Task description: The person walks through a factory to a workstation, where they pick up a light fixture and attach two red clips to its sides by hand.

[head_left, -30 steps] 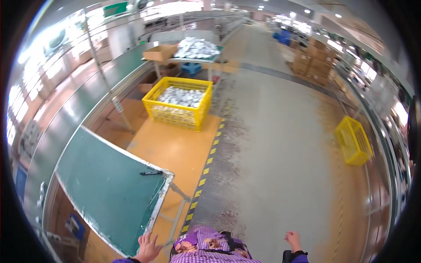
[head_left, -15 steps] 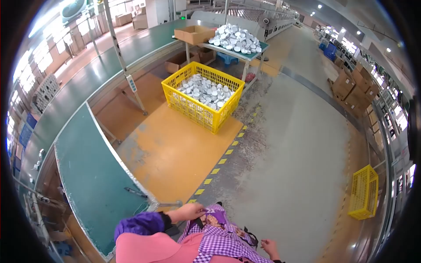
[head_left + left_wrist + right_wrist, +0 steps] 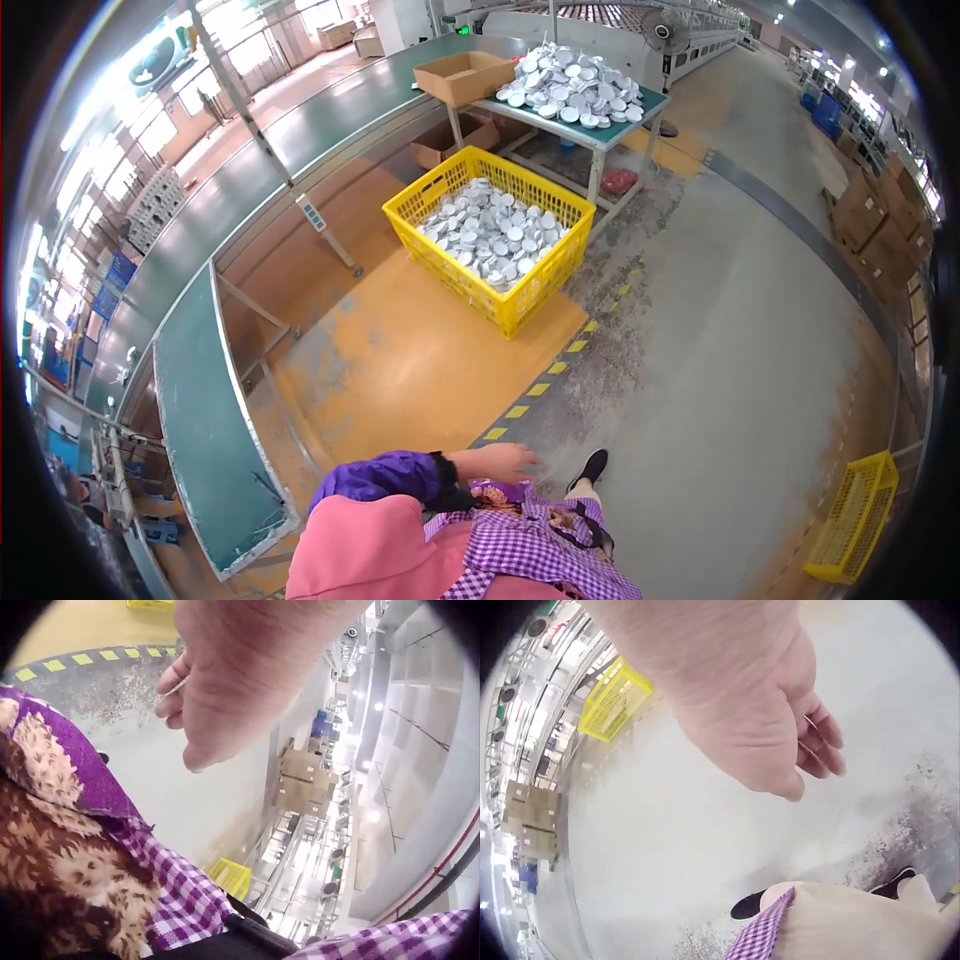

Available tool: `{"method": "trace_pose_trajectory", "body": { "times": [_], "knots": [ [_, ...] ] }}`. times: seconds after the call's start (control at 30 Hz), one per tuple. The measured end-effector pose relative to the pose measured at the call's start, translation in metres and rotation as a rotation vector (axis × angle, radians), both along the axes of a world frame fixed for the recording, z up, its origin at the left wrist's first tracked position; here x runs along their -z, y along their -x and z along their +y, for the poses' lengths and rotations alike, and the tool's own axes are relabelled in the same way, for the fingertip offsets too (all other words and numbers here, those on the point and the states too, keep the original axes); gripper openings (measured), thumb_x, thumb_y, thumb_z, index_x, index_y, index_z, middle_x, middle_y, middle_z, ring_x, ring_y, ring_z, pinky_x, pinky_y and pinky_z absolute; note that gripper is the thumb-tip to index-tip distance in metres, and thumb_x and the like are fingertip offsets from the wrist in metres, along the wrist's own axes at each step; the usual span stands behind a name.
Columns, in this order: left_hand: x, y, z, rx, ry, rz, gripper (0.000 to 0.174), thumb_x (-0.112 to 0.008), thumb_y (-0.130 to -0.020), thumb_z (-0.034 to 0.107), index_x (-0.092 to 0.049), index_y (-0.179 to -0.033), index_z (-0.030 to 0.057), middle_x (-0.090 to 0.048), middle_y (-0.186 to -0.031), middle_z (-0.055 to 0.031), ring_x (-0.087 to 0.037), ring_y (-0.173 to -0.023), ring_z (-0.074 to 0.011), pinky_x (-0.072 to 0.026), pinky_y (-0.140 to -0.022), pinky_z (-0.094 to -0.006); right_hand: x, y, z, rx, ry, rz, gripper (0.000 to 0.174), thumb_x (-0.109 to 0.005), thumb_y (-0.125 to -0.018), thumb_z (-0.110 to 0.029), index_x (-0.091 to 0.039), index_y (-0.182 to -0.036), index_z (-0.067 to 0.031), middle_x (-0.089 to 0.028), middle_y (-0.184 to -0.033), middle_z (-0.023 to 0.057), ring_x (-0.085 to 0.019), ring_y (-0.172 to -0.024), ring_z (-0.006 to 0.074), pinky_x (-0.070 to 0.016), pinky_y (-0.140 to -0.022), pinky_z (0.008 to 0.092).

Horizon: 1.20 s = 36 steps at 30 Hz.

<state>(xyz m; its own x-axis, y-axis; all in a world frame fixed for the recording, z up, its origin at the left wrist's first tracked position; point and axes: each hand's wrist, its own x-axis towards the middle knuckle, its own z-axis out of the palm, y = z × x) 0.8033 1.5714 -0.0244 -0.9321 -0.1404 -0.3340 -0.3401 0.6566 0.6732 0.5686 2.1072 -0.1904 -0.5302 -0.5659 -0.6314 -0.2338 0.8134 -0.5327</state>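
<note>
In the head view my left hand (image 3: 503, 462) hangs in front of the purple checked apron (image 3: 545, 545), its fingers relaxed and holding nothing. The left wrist view shows the same hand (image 3: 232, 682) beside the apron's fuzzy brown-and-cream patch (image 3: 67, 855). My right hand (image 3: 757, 720) is outside the head view; in the right wrist view it hangs over the grey floor with loosely bent fingers and nothing in them. Ahead on the floor stands a yellow plastic crate (image 3: 450, 272) filled with round white-and-silver pieces (image 3: 490, 230).
Behind the crate, a table (image 3: 652, 103) bears a heap of similar pieces (image 3: 575, 90) and a cardboard box (image 3: 455, 88). A green-topped table (image 3: 205, 430) and a conveyor (image 3: 270, 130) run along the left. Another yellow crate (image 3: 855, 520) and stacked cartons (image 3: 875, 220) stand right.
The filled crate appears nearer and farther right as the person walks and the view turns left. My left hand has swung in front of the apron; the right hand has left the head view.
</note>
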Motion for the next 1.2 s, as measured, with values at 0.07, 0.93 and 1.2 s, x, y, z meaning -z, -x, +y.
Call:
{"method": "trace_pose_trajectory", "body": {
  "times": [0.07,0.93,1.2],
  "knots": [
    [0.014,0.013,-0.022,-0.065,0.085,-0.213,0.035,-0.059,-0.076,0.026,-0.056,-0.103,0.0034,-0.060,-0.095,-0.0194,-0.057,-0.091,-0.0359,-0.0459,-0.077,-0.0448,0.023,0.074,0.013,-0.081,0.024,0.051,0.035,-0.056,-0.075,-0.033,-0.065,-0.094,-0.0042,-0.066,-0.090,0.0152,-0.062,-0.079,0.0297,-0.0497,-0.069,0.0426],
    [0.008,0.470,-0.396,-0.397,-0.073,-0.113,0.039,-0.057,-0.077,0.036,-0.059,-0.096,0.0018,-0.061,-0.089,-0.0217,-0.059,-0.084,-0.0378,-0.0468,-0.073,-0.0442,-0.046,0.513,-0.441,0.065,-0.060,-0.190,0.032,-0.047,-0.086,-0.019,-0.058,-0.111,-0.0026,-0.063,-0.086,0.0122,-0.062,-0.070,0.0211,-0.0482,-0.059,0.0323],
    [0.010,0.573,-0.473,-0.557,-0.070,-0.095,0.043,-0.058,-0.078,0.032,-0.056,-0.108,0.0010,-0.061,-0.098,-0.0214,-0.057,-0.093,-0.0368,-0.0452,-0.081,-0.0431,-0.040,0.731,-0.548,0.119,-0.021,-0.099,0.025,-0.048,-0.084,-0.015,-0.059,-0.102,-0.0021,-0.062,-0.077,0.0103,-0.060,-0.063,0.0191,-0.0468,-0.052,0.0304]
  ]
}}
